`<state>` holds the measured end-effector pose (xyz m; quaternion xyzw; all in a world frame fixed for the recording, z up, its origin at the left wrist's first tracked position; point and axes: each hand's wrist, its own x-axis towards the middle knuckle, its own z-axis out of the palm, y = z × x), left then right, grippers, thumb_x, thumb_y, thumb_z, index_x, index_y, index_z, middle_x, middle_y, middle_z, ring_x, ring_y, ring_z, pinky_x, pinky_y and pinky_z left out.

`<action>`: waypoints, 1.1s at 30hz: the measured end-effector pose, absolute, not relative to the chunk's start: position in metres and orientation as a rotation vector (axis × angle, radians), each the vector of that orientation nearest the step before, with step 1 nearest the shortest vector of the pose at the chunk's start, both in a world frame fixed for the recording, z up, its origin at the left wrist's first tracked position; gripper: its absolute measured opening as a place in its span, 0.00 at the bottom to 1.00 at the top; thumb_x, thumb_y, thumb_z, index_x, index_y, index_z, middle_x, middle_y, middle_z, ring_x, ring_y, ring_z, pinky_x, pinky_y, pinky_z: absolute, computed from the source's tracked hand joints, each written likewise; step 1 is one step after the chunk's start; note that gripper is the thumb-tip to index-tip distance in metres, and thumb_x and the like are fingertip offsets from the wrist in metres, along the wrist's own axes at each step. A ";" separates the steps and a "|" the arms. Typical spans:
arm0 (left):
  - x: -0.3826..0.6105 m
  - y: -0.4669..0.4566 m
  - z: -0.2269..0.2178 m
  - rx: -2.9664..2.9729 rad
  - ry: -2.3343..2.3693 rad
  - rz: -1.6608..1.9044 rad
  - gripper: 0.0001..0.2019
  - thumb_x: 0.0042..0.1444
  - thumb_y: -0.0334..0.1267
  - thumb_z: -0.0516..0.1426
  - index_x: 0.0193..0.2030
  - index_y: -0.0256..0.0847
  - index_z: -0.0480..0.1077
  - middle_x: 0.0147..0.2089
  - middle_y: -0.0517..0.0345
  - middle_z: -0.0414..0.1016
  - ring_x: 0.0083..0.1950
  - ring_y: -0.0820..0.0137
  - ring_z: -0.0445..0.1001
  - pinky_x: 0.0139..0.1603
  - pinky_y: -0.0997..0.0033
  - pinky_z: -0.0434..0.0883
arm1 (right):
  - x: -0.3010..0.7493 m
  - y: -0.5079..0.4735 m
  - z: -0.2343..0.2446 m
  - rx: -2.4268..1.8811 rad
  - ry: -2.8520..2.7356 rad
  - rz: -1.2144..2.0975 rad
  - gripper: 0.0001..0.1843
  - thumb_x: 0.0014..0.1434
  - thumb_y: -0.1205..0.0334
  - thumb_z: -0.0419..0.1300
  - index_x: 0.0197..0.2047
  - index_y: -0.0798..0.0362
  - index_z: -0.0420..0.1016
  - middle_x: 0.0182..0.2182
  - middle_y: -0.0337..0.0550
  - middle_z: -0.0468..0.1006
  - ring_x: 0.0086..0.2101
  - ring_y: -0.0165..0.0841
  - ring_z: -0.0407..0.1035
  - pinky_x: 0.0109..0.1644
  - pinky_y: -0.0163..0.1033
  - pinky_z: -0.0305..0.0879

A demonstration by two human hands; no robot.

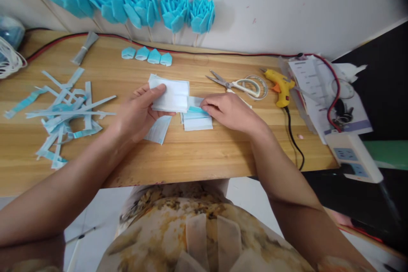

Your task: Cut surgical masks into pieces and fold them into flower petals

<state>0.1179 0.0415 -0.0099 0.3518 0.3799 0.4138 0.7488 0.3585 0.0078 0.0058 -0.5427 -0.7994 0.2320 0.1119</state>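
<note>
My left hand [140, 106] is closed on a whitish, nearly square piece of pleated mask fabric [174, 95], thumb on top and fingers beneath. Just to its right, my right hand [234, 112] has its fingertips pinched at the edge of a pale blue fabric piece [195, 102]. Below those fingertips lies a small stack of pale blue fabric pieces [198, 124] on the wooden table [178, 161]. Another loose fabric piece [159, 129] lies under my left hand, partly hidden by it.
Fabric strips [68, 114] are heaped at left. Behind my hands sit several folded blue petals [148, 54]. Scissors [234, 85], clear tape [263, 87] and a yellow glue gun [280, 87] lie at right, near a power strip [353, 157]. Blue flowers [174, 8] on sticks line the wall.
</note>
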 end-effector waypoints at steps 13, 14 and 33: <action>0.125 0.022 0.003 0.904 0.692 0.484 0.09 0.56 0.41 0.66 0.34 0.37 0.81 0.30 0.50 0.81 0.29 0.68 0.79 0.30 0.72 0.79 | 0.360 0.007 0.012 -1.538 -1.913 0.381 0.09 0.65 0.61 0.55 0.36 0.51 0.76 0.32 0.40 0.80 0.31 0.32 0.69 0.37 0.38 0.62; 0.126 0.022 0.003 0.893 0.692 0.496 0.09 0.55 0.42 0.67 0.34 0.37 0.81 0.30 0.50 0.81 0.29 0.68 0.79 0.31 0.72 0.80 | 0.359 0.006 0.012 -1.524 -1.902 0.364 0.10 0.65 0.61 0.55 0.35 0.51 0.76 0.32 0.40 0.80 0.31 0.32 0.70 0.38 0.39 0.63; 0.133 0.014 -0.008 0.719 0.715 0.661 0.12 0.55 0.43 0.65 0.42 0.38 0.78 0.39 0.49 0.83 0.48 0.57 0.82 0.46 0.61 0.82 | 0.319 -0.029 0.015 -1.094 -2.421 0.026 0.10 0.67 0.67 0.58 0.37 0.49 0.80 0.42 0.42 0.86 0.39 0.37 0.75 0.41 0.45 0.72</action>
